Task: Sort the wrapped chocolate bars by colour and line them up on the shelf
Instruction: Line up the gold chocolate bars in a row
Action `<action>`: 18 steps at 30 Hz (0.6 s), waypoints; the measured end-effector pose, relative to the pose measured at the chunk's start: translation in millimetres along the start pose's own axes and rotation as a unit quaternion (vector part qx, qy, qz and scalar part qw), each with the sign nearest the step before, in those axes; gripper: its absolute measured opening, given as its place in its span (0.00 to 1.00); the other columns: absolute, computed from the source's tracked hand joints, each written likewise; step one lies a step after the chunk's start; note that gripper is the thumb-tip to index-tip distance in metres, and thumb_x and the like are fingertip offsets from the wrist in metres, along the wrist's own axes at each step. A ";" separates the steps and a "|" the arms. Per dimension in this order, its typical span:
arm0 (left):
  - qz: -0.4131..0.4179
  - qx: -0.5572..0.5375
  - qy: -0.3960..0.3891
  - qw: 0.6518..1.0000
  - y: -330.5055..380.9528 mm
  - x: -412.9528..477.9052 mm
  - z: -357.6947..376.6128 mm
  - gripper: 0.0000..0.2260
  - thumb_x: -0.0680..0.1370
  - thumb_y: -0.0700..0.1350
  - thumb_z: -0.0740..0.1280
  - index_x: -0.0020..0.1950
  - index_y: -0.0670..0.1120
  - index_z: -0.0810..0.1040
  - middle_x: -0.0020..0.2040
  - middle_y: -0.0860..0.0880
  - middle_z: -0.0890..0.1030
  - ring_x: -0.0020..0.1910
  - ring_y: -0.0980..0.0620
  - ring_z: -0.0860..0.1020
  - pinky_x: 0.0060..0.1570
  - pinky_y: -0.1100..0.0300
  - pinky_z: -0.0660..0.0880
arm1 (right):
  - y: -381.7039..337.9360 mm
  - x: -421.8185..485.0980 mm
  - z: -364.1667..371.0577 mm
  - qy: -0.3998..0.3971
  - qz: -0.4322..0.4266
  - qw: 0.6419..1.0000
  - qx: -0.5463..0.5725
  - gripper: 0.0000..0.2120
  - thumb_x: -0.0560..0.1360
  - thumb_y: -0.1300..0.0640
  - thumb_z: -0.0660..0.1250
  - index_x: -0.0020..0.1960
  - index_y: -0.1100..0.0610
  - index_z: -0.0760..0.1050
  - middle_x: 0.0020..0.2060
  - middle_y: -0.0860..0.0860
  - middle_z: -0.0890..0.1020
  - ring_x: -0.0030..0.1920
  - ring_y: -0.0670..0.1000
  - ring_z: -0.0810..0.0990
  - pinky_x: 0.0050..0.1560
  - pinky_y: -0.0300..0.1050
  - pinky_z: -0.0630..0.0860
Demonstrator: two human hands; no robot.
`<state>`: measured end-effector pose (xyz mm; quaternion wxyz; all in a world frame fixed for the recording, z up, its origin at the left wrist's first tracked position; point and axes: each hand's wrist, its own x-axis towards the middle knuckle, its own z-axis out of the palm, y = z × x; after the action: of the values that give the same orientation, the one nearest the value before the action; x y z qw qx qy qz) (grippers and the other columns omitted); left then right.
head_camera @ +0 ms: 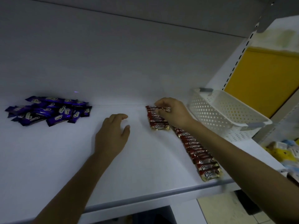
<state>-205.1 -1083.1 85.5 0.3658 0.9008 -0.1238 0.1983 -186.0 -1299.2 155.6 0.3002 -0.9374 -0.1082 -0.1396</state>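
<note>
A loose heap of purple wrapped chocolate bars (pixel 48 110) lies at the back left of the white shelf (pixel 64 159). Two rows of red wrapped bars run front to back on the right: a short row (pixel 157 121) near the back and a longer row (pixel 199 154) reaching the front edge. My right hand (pixel 171 112) pinches one red bar (pixel 163 108) at the far end of the short row. With its fingers relaxed and holding nothing, my left hand (pixel 113 135) hovers flat over the bare shelf, left of that row.
A white perforated plastic basket (pixel 226 113) stands tilted at the shelf's right end, just behind my right forearm. A slotted upright and a yellow panel (pixel 262 81) rise beyond it. Small packaged goods (pixel 281 151) sit lower right.
</note>
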 end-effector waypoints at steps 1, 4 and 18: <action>0.009 0.028 -0.012 0.999 -3.1 -1.7 -4.4 0.16 0.78 0.45 0.66 0.65 0.46 0.74 0.62 0.47 0.76 0.61 0.47 0.73 0.51 0.56 0.71 | -11.6 3.6 12.2 -0.004 0.000 1.000 0.015 0.13 0.74 0.58 0.70 0.58 0.59 0.78 0.52 0.51 0.80 0.51 0.48 0.77 0.49 0.35 0.68; 0.027 0.115 -0.022 0.993 -25.8 -13.2 -26.0 0.18 0.76 0.46 0.69 0.64 0.43 0.75 0.62 0.43 0.77 0.60 0.40 0.74 0.52 0.47 0.73 | -48.2 15.4 68.5 -0.024 0.015 0.998 0.064 0.16 0.74 0.56 0.70 0.61 0.57 0.76 0.56 0.56 0.79 0.54 0.51 0.76 0.53 0.41 0.69; -0.200 0.035 0.106 0.973 -82.1 -41.4 -96.2 0.20 0.76 0.45 0.69 0.67 0.44 0.72 0.66 0.44 0.73 0.67 0.43 0.67 0.63 0.54 0.64 | -117.0 16.6 183.9 0.028 0.085 0.990 0.106 0.17 0.76 0.55 0.63 0.65 0.52 0.71 0.61 0.53 0.75 0.63 0.54 0.70 0.63 0.45 0.63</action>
<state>-237.4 -954.1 79.7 0.3771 0.8935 0.1056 0.2200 -167.8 -1095.0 79.8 0.4113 -0.9018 -0.0338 -0.1280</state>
